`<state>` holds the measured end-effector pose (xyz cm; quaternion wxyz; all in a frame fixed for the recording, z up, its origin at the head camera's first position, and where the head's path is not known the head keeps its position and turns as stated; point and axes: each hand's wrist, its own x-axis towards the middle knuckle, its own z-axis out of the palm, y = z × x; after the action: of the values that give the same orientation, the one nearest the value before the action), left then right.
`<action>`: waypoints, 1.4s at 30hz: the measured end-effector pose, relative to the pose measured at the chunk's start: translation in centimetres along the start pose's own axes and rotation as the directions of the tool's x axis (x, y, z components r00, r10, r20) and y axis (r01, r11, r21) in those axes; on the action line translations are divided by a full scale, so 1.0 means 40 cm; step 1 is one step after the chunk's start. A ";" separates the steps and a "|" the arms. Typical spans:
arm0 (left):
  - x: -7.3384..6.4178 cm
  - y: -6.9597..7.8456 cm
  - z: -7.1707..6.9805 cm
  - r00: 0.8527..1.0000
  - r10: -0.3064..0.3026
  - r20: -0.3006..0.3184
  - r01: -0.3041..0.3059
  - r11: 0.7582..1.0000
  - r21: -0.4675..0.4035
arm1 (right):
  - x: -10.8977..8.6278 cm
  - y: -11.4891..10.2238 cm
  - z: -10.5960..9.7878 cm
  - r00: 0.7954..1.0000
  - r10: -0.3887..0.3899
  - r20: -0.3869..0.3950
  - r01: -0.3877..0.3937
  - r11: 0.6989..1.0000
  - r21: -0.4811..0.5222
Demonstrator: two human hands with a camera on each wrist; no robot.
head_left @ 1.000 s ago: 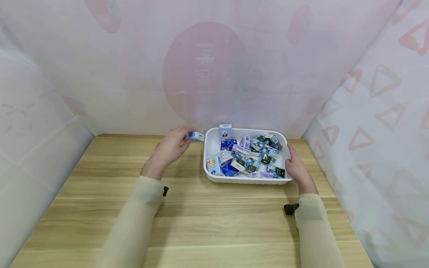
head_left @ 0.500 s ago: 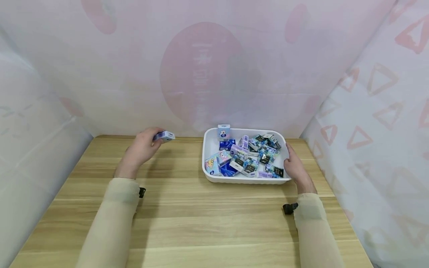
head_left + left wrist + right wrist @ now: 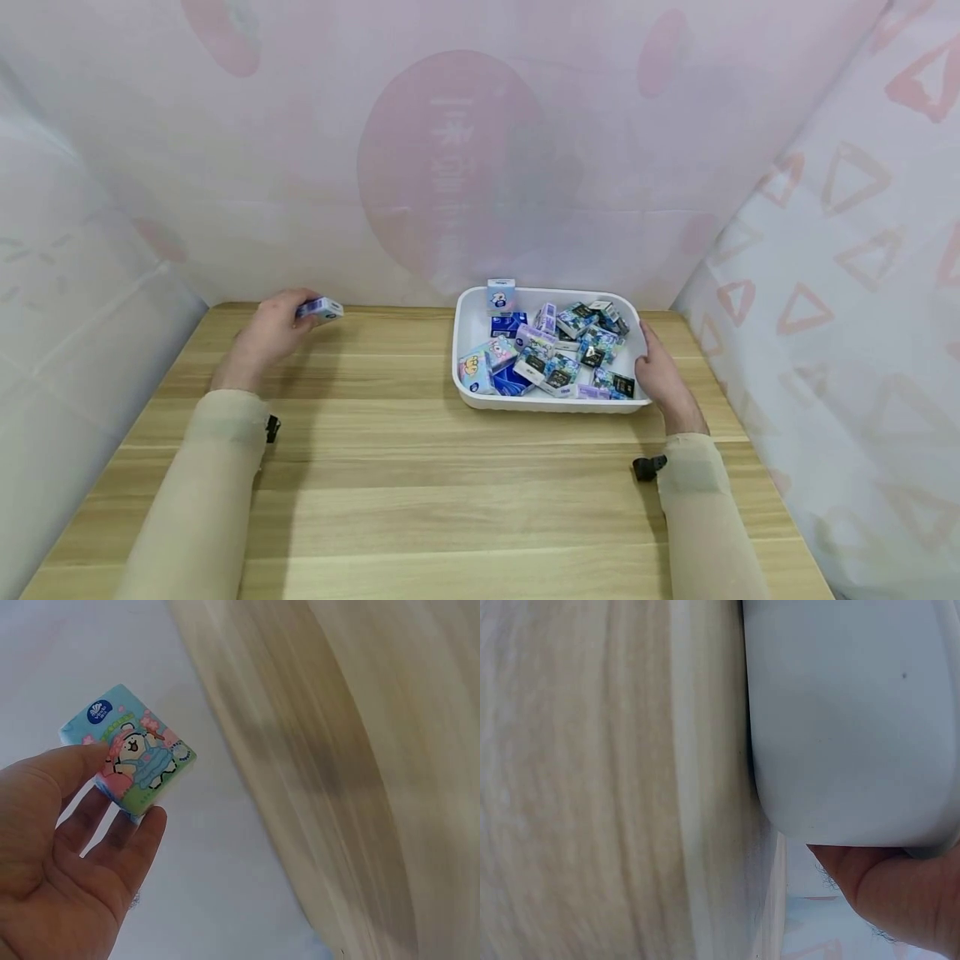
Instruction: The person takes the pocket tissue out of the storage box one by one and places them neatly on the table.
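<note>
My left hand (image 3: 264,335) pinches a small pocket tissue pack (image 3: 324,310) above the far left of the table. In the left wrist view the tissue pack (image 3: 142,754) is light blue and green, with a cartoon bear on its face; the thumb lies over it and the fingers are beneath. At the right end of a white plastic tray (image 3: 555,405), my right hand (image 3: 660,372) grips the rim and side wall. Several tissue packs (image 3: 536,343), purple, blue and dark floral, lie jumbled in the tray. One pale blue pack (image 3: 501,295) stands upright at its back left corner.
The wooden table (image 3: 450,492) meets a pale printed cloth wall (image 3: 315,167) behind the tray. Similar cloth walls close off the left and right sides. Black wrist cameras (image 3: 648,467) stick out by the sleeves.
My left hand has carried the tissue pack leftward, away from the tray's left edge toward the far left of the table. The right hand and the tray stay in place.
</note>
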<state>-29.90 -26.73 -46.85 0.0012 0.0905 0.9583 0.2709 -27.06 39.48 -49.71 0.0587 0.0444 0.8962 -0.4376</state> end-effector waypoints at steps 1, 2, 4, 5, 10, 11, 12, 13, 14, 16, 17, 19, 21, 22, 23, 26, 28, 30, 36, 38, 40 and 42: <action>0.000 -0.010 -0.004 1.000 -0.003 0.006 0.003 1.000 0.008 | 0.001 0.001 -0.001 1.000 0.000 0.000 0.000 1.000 0.000; 0.001 -0.018 -0.009 1.000 -0.006 0.013 0.006 1.000 0.015 | 0.002 0.002 -0.001 1.000 0.001 0.001 -0.001 1.000 0.003; 0.003 -0.036 -0.016 1.000 -0.004 0.020 0.003 0.999 0.035 | 0.003 0.003 -0.001 1.000 -0.001 0.000 0.001 1.000 0.002; 0.006 -0.045 -0.019 1.000 0.004 0.016 -0.005 0.999 0.048 | 0.003 0.004 -0.002 1.000 0.001 -0.001 -0.001 1.000 0.003; 0.022 -0.093 -0.024 0.999 0.042 -0.002 -0.041 0.991 0.130 | 0.005 0.004 -0.001 1.000 0.002 -0.005 -0.002 1.000 0.002; 0.025 -0.101 -0.026 0.999 0.045 -0.003 -0.044 0.988 0.149 | 0.005 0.004 -0.001 1.000 0.002 -0.005 -0.002 1.000 0.003; 0.027 -0.111 -0.027 0.999 0.047 -0.003 -0.046 0.985 0.169 | 0.005 0.004 -0.001 1.000 0.000 -0.006 0.000 1.000 0.005; 0.031 -0.120 -0.029 0.998 0.057 -0.006 -0.054 0.981 0.186 | 0.005 0.004 0.000 1.000 -0.002 -0.007 0.002 1.000 0.005; 0.033 -0.127 -0.032 0.998 0.061 -0.004 -0.059 0.977 0.205 | 0.004 0.004 0.000 1.000 -0.003 -0.008 0.003 1.000 0.005; 0.038 -0.146 -0.035 0.997 0.080 -0.007 -0.076 0.970 0.232 | 0.004 0.004 0.000 1.000 -0.004 -0.010 0.004 1.000 0.005; 0.041 -0.155 -0.037 0.996 0.087 -0.009 -0.082 0.967 0.242 | 0.004 0.004 0.000 1.000 -0.003 -0.012 0.003 1.000 0.004; 0.051 -0.180 -0.034 0.993 0.115 -0.030 -0.102 0.955 0.278 | 0.003 0.004 0.001 1.000 -0.002 -0.015 0.002 1.000 0.001; 0.057 -0.196 -0.034 0.993 0.111 -0.036 -0.095 0.951 0.293 | 0.003 0.003 0.001 1.000 -0.001 -0.016 0.001 1.000 0.001; 0.059 -0.200 -0.034 0.993 0.109 -0.040 -0.092 0.949 0.302 | 0.003 0.002 0.001 1.000 -0.001 -0.017 0.001 1.000 -0.001; 0.061 -0.201 -0.035 0.995 0.094 -0.034 -0.079 0.949 0.306 | 0.002 0.002 0.001 1.000 -0.001 -0.017 0.001 1.000 0.000; 0.057 -0.190 -0.047 0.999 0.040 0.004 -0.039 0.950 0.309 | 0.002 0.002 0.001 1.000 -0.002 -0.015 0.001 1.000 -0.001; 0.054 -0.182 -0.055 0.999 0.021 0.026 -0.028 0.946 0.324 | 0.001 0.001 0.000 1.000 0.000 -0.012 0.000 1.000 -0.002; 0.054 -0.180 -0.061 0.999 0.006 0.047 -0.022 0.938 0.346 | 0.001 0.001 -0.001 1.000 -0.002 -0.010 0.002 1.000 -0.003; 0.041 -0.190 -0.061 0.999 0.021 0.038 -0.034 0.928 0.370 | 0.001 0.000 0.000 1.000 0.002 -0.006 -0.002 1.000 0.008; 0.034 -0.193 -0.059 0.999 0.033 0.026 -0.040 0.928 0.370 | 0.001 -0.001 -0.001 1.000 0.003 -0.008 -0.003 1.000 0.009; 0.028 -0.195 -0.058 0.999 0.039 0.023 -0.044 0.926 0.374 | -0.001 -0.002 -0.001 1.000 0.004 -0.009 -0.004 1.000 0.006; 0.025 -0.199 -0.056 0.999 0.040 0.027 -0.047 0.920 0.388 | -0.001 -0.002 -0.001 1.000 0.003 -0.009 -0.003 1.000 0.003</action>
<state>-32.39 -34.38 -49.00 -0.0139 0.1127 0.9907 0.0745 -27.02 39.47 -49.63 0.0552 0.0477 0.8958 -0.4385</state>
